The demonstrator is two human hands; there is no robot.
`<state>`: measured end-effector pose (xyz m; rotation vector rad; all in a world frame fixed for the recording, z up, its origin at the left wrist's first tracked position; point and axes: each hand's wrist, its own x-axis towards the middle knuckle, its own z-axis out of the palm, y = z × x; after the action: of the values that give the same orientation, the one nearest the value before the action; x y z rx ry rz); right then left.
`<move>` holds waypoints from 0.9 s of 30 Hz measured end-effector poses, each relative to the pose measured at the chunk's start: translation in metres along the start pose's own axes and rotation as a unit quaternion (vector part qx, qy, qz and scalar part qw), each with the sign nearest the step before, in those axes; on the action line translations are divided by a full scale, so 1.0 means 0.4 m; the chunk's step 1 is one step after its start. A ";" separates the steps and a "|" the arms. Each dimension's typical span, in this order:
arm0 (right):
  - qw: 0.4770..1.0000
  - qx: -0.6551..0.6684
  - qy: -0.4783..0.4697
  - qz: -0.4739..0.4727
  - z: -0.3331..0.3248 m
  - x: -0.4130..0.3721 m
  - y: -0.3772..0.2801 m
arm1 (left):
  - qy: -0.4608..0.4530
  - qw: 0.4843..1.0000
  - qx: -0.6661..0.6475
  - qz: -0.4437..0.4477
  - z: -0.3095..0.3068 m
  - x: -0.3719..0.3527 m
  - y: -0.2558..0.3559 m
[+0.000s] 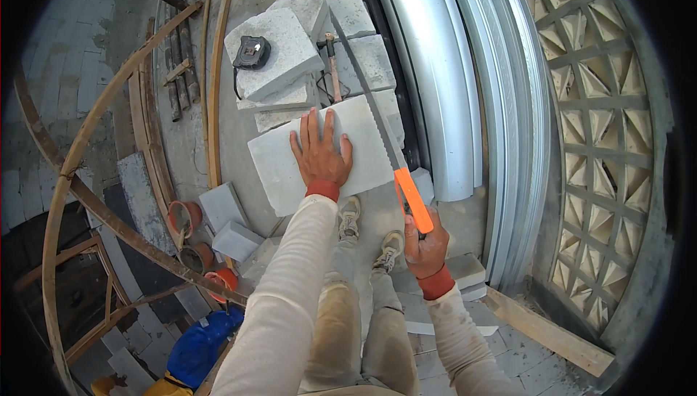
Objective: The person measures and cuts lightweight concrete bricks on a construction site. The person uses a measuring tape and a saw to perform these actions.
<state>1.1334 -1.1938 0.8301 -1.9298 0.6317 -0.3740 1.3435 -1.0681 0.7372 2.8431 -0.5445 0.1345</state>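
Observation:
My left hand lies flat with spread fingers on a pale lightweight concrete block. In my right hand is the orange handle of a hand saw. Its long toothed blade points away from me and passes over the right part of the block. Beyond the block, a hammer with a wooden handle rests among more stacked blocks. A black tape measure sits on the top block of the stack to the left.
Silver metal panels stand close on the right, before a patterned vent-block wall. A wooden plank lies at lower right. Orange buckets, block offcuts and a blue bag are at left, near curved wooden poles.

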 end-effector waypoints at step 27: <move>0.996 -0.081 -0.010 -0.031 -0.053 -0.157 -0.016 | -0.006 1.000 -0.008 -0.002 0.001 0.005 -0.006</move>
<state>1.0730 -1.1709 0.8461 -2.1086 0.6056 -0.3512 1.3462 -1.0667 0.7367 2.8310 -0.5408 0.1116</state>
